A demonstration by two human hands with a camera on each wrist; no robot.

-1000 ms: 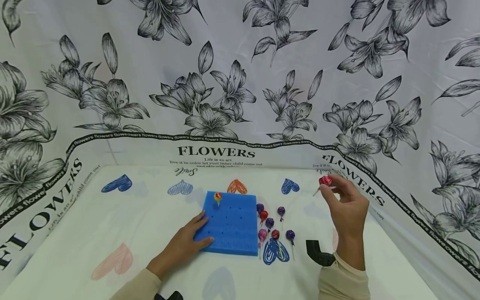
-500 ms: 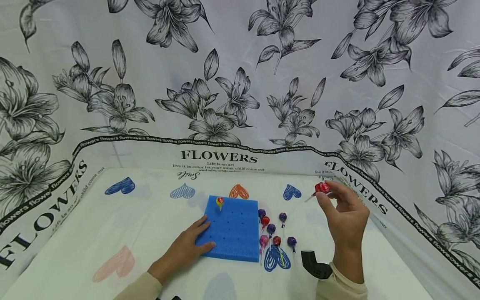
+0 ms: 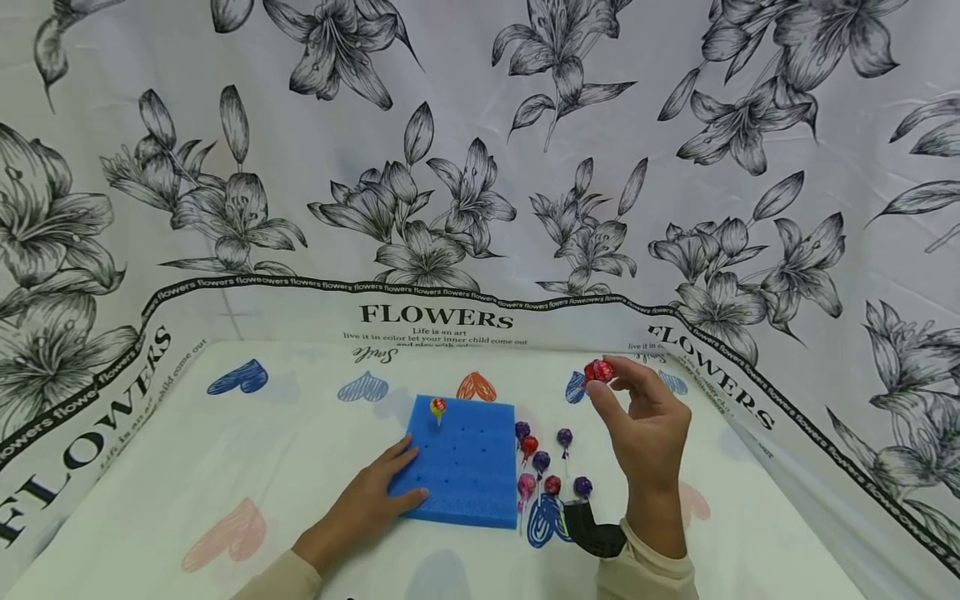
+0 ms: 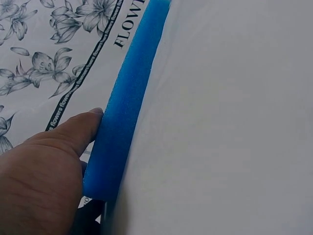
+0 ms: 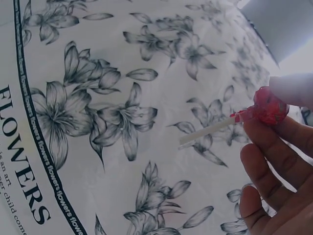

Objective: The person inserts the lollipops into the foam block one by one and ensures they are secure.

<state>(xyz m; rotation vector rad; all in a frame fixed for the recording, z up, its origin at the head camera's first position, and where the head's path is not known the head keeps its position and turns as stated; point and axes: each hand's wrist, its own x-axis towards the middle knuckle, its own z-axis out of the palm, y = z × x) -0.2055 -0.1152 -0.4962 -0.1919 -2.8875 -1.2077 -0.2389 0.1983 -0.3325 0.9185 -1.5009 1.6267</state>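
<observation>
A blue foam block (image 3: 480, 467) with small holes in its top lies flat on the cloth. One red-and-yellow lollipop (image 3: 438, 407) stands upright near its far left corner. My left hand (image 3: 367, 496) rests against the block's left side, fingers extended and thumb on the near part; the left wrist view shows a digit touching the foam (image 4: 122, 112). Up and right of the block, my right hand (image 3: 648, 425) pinches a red-wrapped lollipop (image 3: 598, 371) by its head, between thumb and fingers. Its white stick (image 5: 208, 132) points away from the hand in the right wrist view.
Several loose lollipops lie beside the block's right edge, among them a purple one (image 3: 565, 437), a pink one (image 3: 527, 486) and a red one (image 3: 552, 485). A white cloth (image 3: 322, 433) with printed hearts covers the table; a flower-printed curtain (image 3: 420, 208) hangs behind.
My right hand has moved left with the red lollipop, toward the block. The left hand stays at the block's side. The head view has tilted slightly.
</observation>
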